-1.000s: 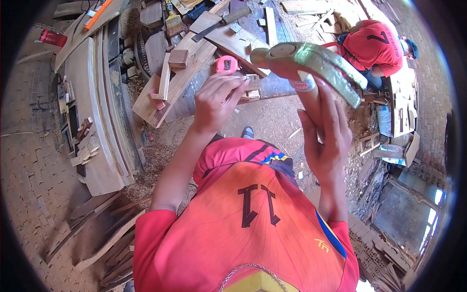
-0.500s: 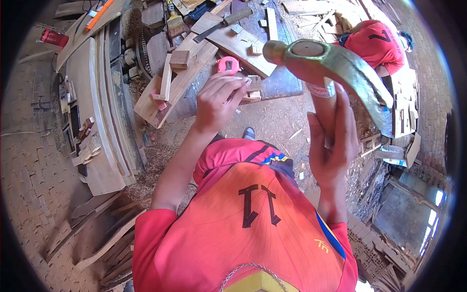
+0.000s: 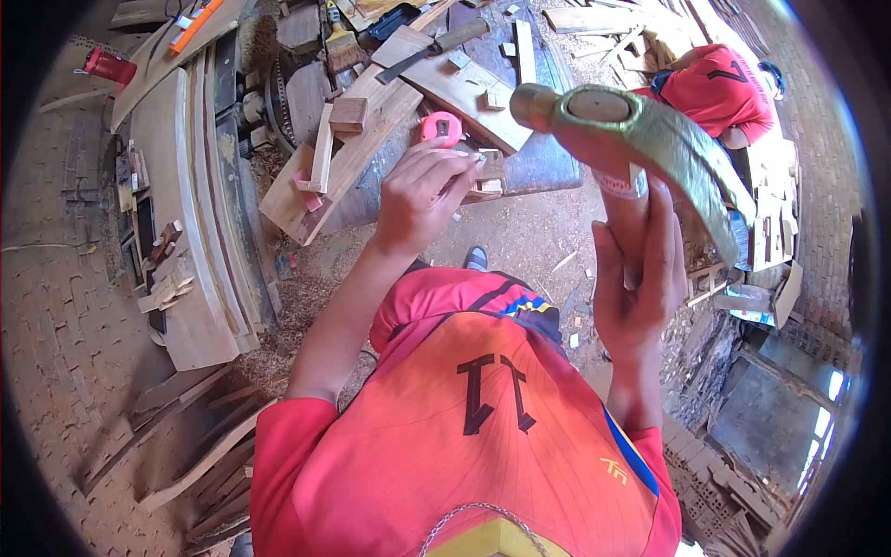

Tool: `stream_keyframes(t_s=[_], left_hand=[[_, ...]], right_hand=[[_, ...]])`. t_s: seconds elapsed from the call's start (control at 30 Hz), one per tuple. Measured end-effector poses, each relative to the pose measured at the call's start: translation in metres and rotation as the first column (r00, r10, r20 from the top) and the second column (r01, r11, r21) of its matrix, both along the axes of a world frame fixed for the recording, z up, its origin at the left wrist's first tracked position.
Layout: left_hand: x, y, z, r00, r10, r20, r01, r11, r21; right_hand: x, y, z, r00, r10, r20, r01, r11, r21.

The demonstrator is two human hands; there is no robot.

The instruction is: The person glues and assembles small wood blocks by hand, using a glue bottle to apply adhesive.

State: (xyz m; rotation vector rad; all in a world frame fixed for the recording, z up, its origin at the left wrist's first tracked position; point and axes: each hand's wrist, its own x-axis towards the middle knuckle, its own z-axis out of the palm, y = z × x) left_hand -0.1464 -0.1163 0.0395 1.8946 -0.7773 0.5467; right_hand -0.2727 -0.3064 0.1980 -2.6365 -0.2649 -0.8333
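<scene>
A claw hammer [image 3: 640,135] is raised close to the camera, its metal head large in view and its handle in my right hand [image 3: 640,278]. Over the near edge of the workbench, my left hand [image 3: 419,200] is closed, thumb and fingertips pinching something tiny and pale beside a small wooden block assembly [image 3: 489,169]. Just beyond my left fingers lies a pink tape measure [image 3: 441,129]. What the fingertips pinch is too small to name.
On the workbench [image 3: 548,158] lie boards [image 3: 464,97], a long-bladed tool [image 3: 432,49], a brush [image 3: 342,46] and a small block [image 3: 348,114]. A co-worker in red [image 3: 719,93] bends at the upper right. Long curved planks [image 3: 186,223] stand at left.
The hammer and my right hand have shifted slightly right and down. My left hand keeps its pinch near the block assembly. The whole view has moved a little.
</scene>
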Motion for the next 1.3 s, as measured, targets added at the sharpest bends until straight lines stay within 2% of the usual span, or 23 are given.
stream_keyframes(t_s=[0.07, 0.1, 0.17, 0.23, 0.33, 0.4, 0.5, 0.57, 0.6, 0.63, 0.7, 0.8, 0.93, 1.03, 1.07, 1.17, 1.3], left_hand=[[0.001, 0.0, -0.001, 1.0, -0.011, 0.005, 0.011, 1.0, -0.007], [0.001, 0.0, -0.001, 1.0, -0.009, 0.005, 0.009, 1.0, -0.006], [0.001, 0.002, 0.0, 1.0, -0.001, 0.009, 0.001, 1.0, -0.003], [-0.001, 0.002, 0.002, 1.0, 0.0, -0.001, 0.0, 1.0, 0.003], [-0.001, 0.0, 0.002, 1.0, -0.007, -0.023, 0.006, 1.0, -0.008], [0.0, 0.001, 0.001, 1.0, -0.007, -0.025, 0.007, 1.0, -0.014], [0.0, 0.001, 0.002, 1.0, -0.005, -0.01, 0.005, 1.0, -0.009], [-0.001, 0.002, 0.006, 1.0, 0.001, 0.001, -0.001, 1.0, 0.006], [-0.001, 0.002, 0.005, 1.0, -0.005, -0.013, 0.005, 1.0, 0.009], [0.0, 0.002, 0.002, 1.0, -0.008, -0.025, 0.008, 1.0, 0.012], [0.0, 0.002, -0.002, 0.999, -0.013, -0.033, 0.014, 1.0, 0.018], [0.001, 0.001, -0.002, 1.0, -0.013, -0.024, 0.013, 1.0, 0.005], [0.001, 0.0, 0.0, 0.999, -0.021, -0.037, 0.02, 0.999, -0.029], [0.0, 0.0, 0.004, 0.997, -0.032, -0.067, 0.03, 0.999, -0.027], [0.0, 0.0, 0.006, 0.996, -0.034, -0.081, 0.032, 0.999, -0.025], [0.002, 0.003, 0.009, 0.994, -0.064, -0.092, 0.064, 0.998, -0.005], [0.006, 0.013, 0.019, 0.993, -0.082, -0.088, 0.086, 0.995, 0.051]], right_hand=[[0.002, -0.002, -0.009, 0.999, 0.003, -0.043, -0.004, 0.999, -0.034], [-0.001, -0.002, -0.014, 0.977, -0.031, -0.21, 0.023, 0.999, -0.042], [-0.003, 0.001, -0.018, 0.847, -0.118, -0.518, 0.061, 0.99, -0.127], [-0.004, 0.0, -0.017, 0.871, -0.072, -0.486, 0.041, 0.996, -0.074], [-0.005, -0.002, -0.007, 0.94, -0.045, -0.339, 0.026, 0.998, -0.059], [0.0, -0.002, -0.004, 0.995, 0.005, -0.101, -0.01, 0.999, -0.047], [0.0, -0.007, -0.009, 0.999, 0.047, -0.01, -0.047, 0.999, -0.022], [-0.008, -0.013, -0.028, 0.991, 0.017, -0.135, -0.017, 1.0, 0.008], [-0.005, -0.009, -0.025, 0.972, 0.009, -0.236, -0.02, 0.999, -0.047], [-0.004, -0.003, -0.023, 0.907, -0.07, -0.416, 0.001, 0.987, -0.162], [-0.004, -0.004, -0.031, 0.908, -0.033, -0.417, -0.015, 0.994, -0.111], [-0.005, -0.006, -0.042, 0.908, -0.018, -0.419, 0.063, 0.994, 0.093], [-0.002, -0.015, -0.074, 0.928, -0.104, -0.358, 0.226, 0.92, 0.319], [0.004, -0.026, -0.1, 0.806, -0.263, -0.53, 0.447, 0.857, 0.255], [0.008, -0.031, -0.112, 0.785, -0.261, -0.562, 0.476, 0.835, 0.277], [0.014, -0.049, -0.155, 0.746, -0.211, -0.632, 0.495, 0.81, 0.314], [0.019, -0.058, -0.181, 0.715, -0.076, -0.696, 0.504, 0.745, 0.437]])
